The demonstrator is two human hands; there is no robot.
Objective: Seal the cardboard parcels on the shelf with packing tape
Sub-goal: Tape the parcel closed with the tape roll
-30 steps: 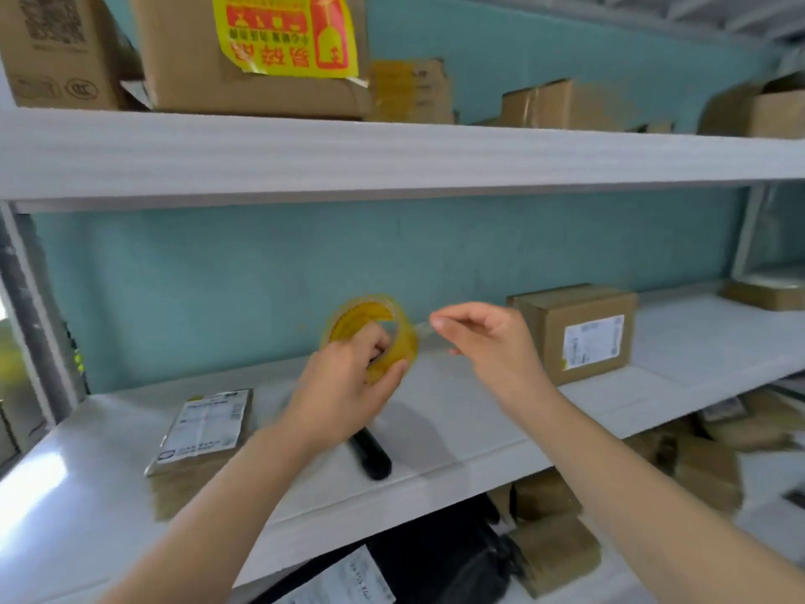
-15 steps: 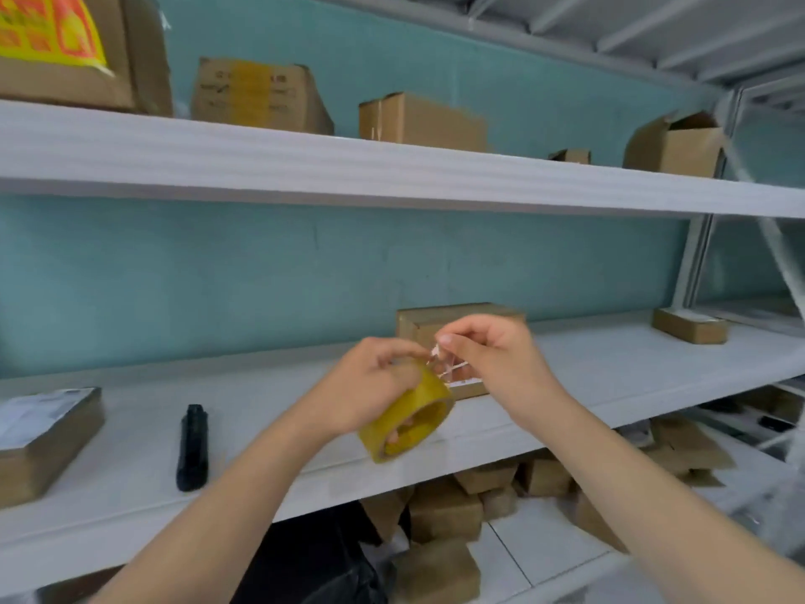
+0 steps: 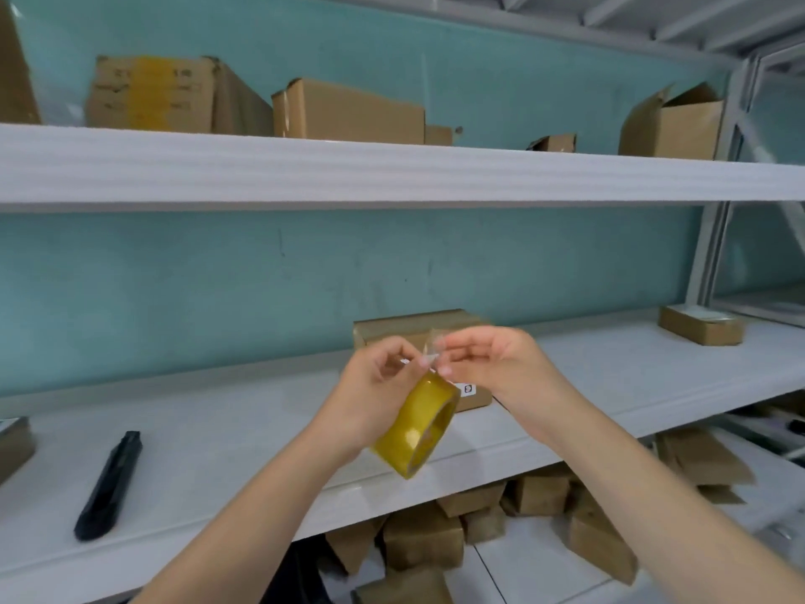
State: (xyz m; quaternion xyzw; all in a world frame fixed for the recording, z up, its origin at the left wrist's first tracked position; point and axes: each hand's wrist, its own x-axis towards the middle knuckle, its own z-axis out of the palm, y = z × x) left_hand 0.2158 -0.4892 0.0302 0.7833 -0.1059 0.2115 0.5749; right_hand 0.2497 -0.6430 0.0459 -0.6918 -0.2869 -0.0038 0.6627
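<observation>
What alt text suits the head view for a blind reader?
The left hand holds a yellow tape roll while the right hand pinches its loose end, in front of a cardboard parcel on a white shelf.

Down at the lower left a black pen-like tool lies flat, its length angled away toward the teal wall, which fills the whole background and shows a few faint scuffs. Over on the right a grey metal upright climbs to pale ceiling beams. Low in the middle a loose heap of brown boxes sits jumbled at all angles, with white floor tiles showing just beside it.
</observation>
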